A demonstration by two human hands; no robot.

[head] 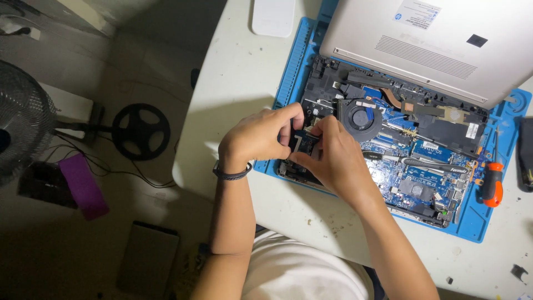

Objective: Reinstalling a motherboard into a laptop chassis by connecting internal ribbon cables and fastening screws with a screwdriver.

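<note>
On blue mat (288, 72), left hand (258, 136) and right hand (333, 158) pinch a small dark part (302, 141); white label (417, 14) top.

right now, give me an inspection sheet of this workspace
surface: white table with a blue mat on it
job's things: opened laptop, fan exposed; small dark part held over its left end
clutter: orange screwdriver, silver cover, white block
grippers: left hand and right hand both pinch the part
cables: black cord on the floor
surroundings: floor fan, purple box
</note>
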